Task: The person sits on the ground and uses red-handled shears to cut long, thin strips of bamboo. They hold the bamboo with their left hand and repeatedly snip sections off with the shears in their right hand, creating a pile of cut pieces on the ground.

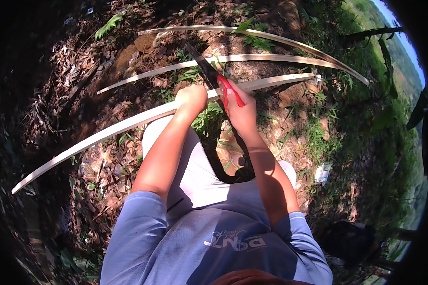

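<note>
My left hand (192, 99) is closed around a long pale wooden strip (114, 129) that runs from the lower left up to the right, in front of my knees. In my right hand (242, 111) is the red handle of a hand saw (205, 67). Its dark blade points up and to the left. The saw crosses the strip just right of my left hand; whether the teeth touch the wood I cannot tell. Past it, a second pale strip (252, 57) and a third strip (280, 39) lie on the ground.
Dry leaves (111, 190) and green plants (314, 133) cover the ground around me. A small white object (322, 173) lies to the right of my knee, with a dark bundle (349, 242) nearer my right side. Greenery slopes away at the far right.
</note>
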Demonstrator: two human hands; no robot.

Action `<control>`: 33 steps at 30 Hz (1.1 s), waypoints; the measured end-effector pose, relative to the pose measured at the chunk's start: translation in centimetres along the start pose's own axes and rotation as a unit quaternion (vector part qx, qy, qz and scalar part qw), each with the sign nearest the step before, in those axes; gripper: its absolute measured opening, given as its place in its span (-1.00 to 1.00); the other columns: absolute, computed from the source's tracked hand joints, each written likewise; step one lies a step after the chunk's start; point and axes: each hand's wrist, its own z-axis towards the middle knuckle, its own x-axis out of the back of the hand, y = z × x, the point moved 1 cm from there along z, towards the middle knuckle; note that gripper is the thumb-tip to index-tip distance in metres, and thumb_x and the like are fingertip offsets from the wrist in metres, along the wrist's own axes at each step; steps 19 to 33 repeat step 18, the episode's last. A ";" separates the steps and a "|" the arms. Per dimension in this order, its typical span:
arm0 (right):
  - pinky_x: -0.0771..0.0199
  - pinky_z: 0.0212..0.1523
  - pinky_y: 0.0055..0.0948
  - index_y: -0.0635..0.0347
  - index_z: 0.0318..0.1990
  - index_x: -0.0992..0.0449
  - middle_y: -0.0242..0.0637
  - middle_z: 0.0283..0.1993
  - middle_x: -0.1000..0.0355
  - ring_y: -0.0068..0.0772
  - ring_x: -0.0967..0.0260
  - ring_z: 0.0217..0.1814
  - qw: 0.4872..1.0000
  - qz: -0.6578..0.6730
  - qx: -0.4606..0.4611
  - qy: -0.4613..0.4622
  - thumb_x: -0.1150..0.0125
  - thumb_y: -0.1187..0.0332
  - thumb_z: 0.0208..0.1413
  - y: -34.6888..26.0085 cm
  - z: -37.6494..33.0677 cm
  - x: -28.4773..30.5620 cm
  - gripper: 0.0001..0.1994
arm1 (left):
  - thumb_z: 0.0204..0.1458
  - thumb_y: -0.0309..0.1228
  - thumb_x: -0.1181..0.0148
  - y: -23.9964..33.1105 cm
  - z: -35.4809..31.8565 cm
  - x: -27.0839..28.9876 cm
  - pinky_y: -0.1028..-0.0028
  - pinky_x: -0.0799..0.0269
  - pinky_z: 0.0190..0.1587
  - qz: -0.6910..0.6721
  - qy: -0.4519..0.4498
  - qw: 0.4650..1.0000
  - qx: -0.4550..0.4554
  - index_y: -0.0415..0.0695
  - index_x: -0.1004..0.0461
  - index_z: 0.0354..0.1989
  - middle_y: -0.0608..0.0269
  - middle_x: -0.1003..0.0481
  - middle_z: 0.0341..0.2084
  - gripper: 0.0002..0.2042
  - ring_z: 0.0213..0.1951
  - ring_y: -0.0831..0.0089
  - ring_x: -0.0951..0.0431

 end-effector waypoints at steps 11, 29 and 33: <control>-0.17 -0.50 -0.64 0.45 0.45 -0.35 -0.53 -0.52 -0.30 -0.79 -0.13 -0.54 0.996 -0.030 -0.087 0.002 -0.05 0.39 0.50 -3.1 -20.6 10.1 -0.53 | 0.00 -0.17 -0.48 -2.6 3.2 -0.9 0.20 -0.61 -0.31 -0.132 -0.153 0.979 -0.021 -0.28 -0.71 -0.39 0.08 -0.65 -0.54 -0.66 -0.48 0.21 -0.68; -0.22 -0.47 -0.62 0.37 0.46 -0.39 -0.47 -0.47 -0.39 -0.77 -0.18 -0.51 0.992 0.044 -0.117 0.018 -0.07 0.38 0.48 -4.4 -17.1 9.7 -0.53 | -0.03 -0.26 -0.47 -1.9 1.8 -1.9 0.18 -0.70 -0.12 -0.024 0.054 0.996 -0.065 -0.22 -0.75 -0.29 -0.05 -0.73 -0.29 -0.74 -0.21 0.10 -0.79; -0.22 -0.47 -0.62 0.37 0.46 -0.39 -0.47 -0.47 -0.39 -0.77 -0.18 -0.51 0.992 0.044 -0.117 0.018 -0.07 0.38 0.48 -4.4 -17.1 9.7 -0.53 | -0.03 -0.26 -0.47 -1.9 1.8 -1.9 0.18 -0.70 -0.12 -0.024 0.054 0.996 -0.065 -0.22 -0.75 -0.29 -0.05 -0.73 -0.29 -0.74 -0.21 0.10 -0.79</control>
